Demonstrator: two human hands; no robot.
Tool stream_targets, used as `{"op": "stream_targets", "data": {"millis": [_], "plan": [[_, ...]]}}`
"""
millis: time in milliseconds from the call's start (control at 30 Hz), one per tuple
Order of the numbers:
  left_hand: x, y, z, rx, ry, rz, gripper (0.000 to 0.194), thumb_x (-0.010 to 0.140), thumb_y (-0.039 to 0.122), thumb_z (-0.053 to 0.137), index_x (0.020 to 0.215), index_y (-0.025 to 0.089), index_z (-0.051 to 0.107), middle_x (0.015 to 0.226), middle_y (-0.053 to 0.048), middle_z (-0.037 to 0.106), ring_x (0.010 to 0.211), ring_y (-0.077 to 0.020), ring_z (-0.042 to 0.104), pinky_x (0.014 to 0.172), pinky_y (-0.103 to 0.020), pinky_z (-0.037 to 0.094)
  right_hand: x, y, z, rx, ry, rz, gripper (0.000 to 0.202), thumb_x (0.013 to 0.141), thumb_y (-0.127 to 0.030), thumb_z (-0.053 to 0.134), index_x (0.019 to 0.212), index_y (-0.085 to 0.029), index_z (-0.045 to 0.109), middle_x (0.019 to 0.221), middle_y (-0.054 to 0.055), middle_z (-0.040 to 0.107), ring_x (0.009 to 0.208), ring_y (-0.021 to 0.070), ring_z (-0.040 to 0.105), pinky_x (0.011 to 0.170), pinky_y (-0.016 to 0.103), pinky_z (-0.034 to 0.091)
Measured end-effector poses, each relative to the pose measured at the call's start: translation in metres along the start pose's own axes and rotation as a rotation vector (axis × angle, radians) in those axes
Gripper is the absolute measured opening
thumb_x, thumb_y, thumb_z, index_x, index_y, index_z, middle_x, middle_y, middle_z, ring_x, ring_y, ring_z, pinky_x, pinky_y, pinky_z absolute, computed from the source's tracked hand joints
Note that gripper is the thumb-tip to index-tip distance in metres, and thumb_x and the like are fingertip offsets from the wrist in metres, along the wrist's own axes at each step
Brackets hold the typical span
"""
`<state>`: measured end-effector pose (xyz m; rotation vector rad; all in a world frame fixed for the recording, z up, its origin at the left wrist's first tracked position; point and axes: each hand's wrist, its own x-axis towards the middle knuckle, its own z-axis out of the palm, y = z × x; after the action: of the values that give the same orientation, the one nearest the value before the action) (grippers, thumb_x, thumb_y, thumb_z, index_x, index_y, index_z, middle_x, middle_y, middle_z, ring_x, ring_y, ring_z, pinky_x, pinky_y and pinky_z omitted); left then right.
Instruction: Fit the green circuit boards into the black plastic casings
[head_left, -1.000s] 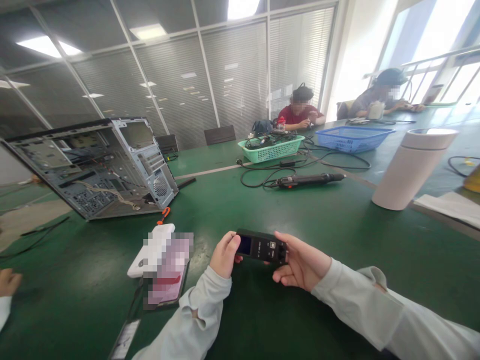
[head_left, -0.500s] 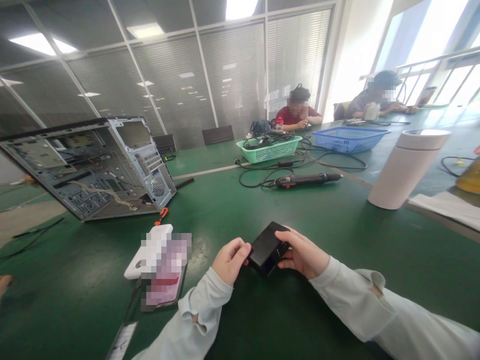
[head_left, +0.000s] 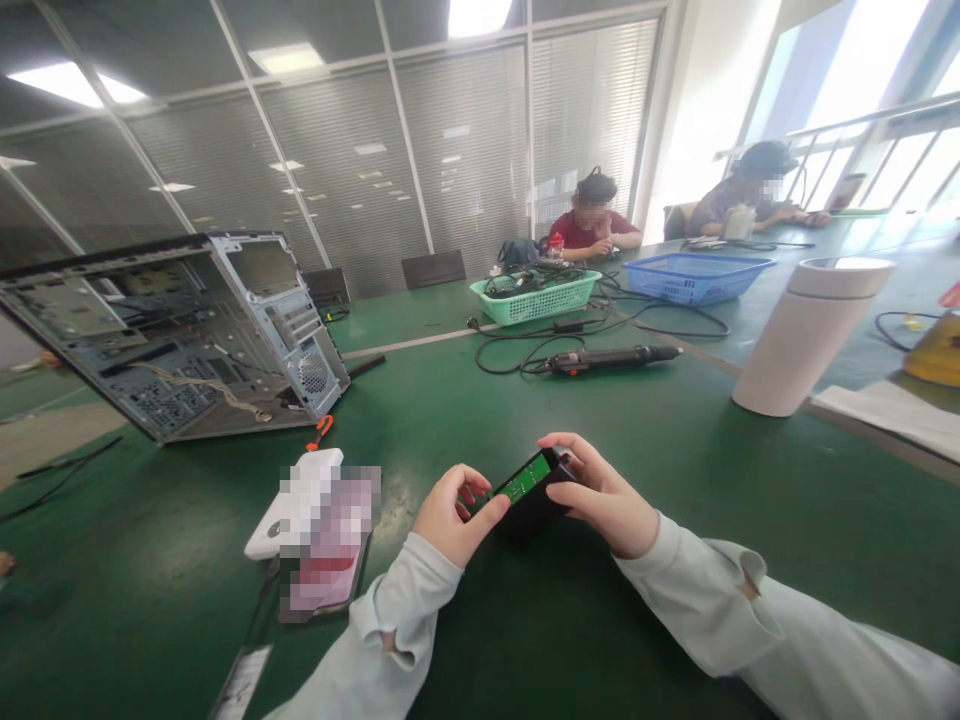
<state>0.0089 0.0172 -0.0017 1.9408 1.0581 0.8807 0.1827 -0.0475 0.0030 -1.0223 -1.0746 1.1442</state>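
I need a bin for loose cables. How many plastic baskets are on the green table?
2. A green basket sits mid-table beyond the coiled black cables, already holding cables. A blue basket sits just to its right, nearer the windows. Others may lie outside the view.

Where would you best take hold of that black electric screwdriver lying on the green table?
Probably round the long black barrel of the electric screwdriver, coming down from above. It lies flat with bare table in front of it, while its left end joins a tangle of cable that fingers could snag.
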Motion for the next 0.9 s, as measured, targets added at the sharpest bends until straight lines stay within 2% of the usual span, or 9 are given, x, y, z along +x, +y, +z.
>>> {"op": "stream_targets", "data": {"millis": [133, 233, 333, 467, 600, 900], "plan": [[0.0015, 0.0, -0.0026, 0.062, -0.064, 0.004, 0.031, 0.068, 0.047, 0.055, 0.068, 0.017, 0.049, 0.066, 0.0, 0.049, 0.061, -0.0128, 0.046, 0.049, -0.022, 0.036, 0.0015, -0.0008, -0.0035, -0.134, -0.054, -0.085, 0.049, 0.073, -0.039, 0.061, 0.109, -0.019, 0.036, 0.085, 0.002, 0.048, 0.072, 0.0132, 0.049, 0.063, 0.022, 0.042], [0.0013, 0.0023, -0.0042, 0.085, -0.109, 0.033, 0.028, 0.07, 0.045, 0.054, 0.071, 0.017, 0.051, 0.068, 0.0, 0.05, 0.062, -0.0131, 0.048, 0.051, -0.023, 0.037, 0.002, -0.0014, -0.0055, -0.252, -0.075, -0.126, 0.051, 0.075, -0.042, 0.059, 0.113, -0.017, 0.036, 0.091, 0.004, 0.048, 0.08, 0.0159, 0.049, 0.073, 0.027, 0.042], [0.0001, 0.0039, -0.0032, 0.071, -0.106, 0.044, 0.027, 0.069, 0.044, 0.055, 0.069, 0.017, 0.049, 0.066, 0.001, 0.049, 0.059, -0.0115, 0.047, 0.05, -0.022, 0.038, 0.0018, 0.0014, -0.0065, -0.357, -0.051, -0.2, 0.054, 0.073, -0.043, 0.061, 0.114, -0.015, 0.039, 0.095, 0.006, 0.048, 0.085, 0.0178, 0.049, 0.078, 0.029, 0.04], [-0.0016, 0.0051, -0.0007, 0.002, -0.055, 0.036, 0.022, 0.068, 0.038, 0.056, 0.072, 0.018, 0.048, 0.07, 0.001, 0.052, 0.064, -0.0124, 0.051, 0.047, -0.02, 0.039, 0.0006, 0.0017, -0.0057, -0.448, -0.058, -0.229, 0.048, 0.072, -0.044, 0.065, 0.104, -0.013, 0.046, 0.089, 0.005, 0.051, 0.08, 0.0176, 0.05, 0.073, 0.028, 0.042], [-0.002, 0.0067, -0.0009, 0.013, -0.064, 0.034, 0.022, 0.069, 0.038, 0.057, 0.076, 0.018, 0.051, 0.074, -0.002, 0.055, 0.068, -0.0142, 0.054, 0.048, -0.02, 0.042, -0.0006, -0.0038, -0.0037, -0.503, -0.044, -0.215, 0.042, 0.073, -0.045, 0.063, 0.095, -0.013, 0.049, 0.082, 0.005, 0.053, 0.073, 0.0169, 0.05, 0.067, 0.027, 0.042], [-0.0018, 0.005, -0.0012, -0.006, -0.066, 0.113, 0.025, 0.074, 0.043, 0.049, 0.073, 0.018, 0.051, 0.074, -0.003, 0.056, 0.071, -0.015, 0.054, 0.048, -0.02, 0.041, -0.0005, -0.0023, -0.0028, -0.536, -0.004, -0.216, 0.041, 0.073, -0.047, 0.06, 0.096, -0.014, 0.052, 0.085, 0.005, 0.054, 0.076, 0.0185, 0.051, 0.069, 0.029, 0.042]]}}
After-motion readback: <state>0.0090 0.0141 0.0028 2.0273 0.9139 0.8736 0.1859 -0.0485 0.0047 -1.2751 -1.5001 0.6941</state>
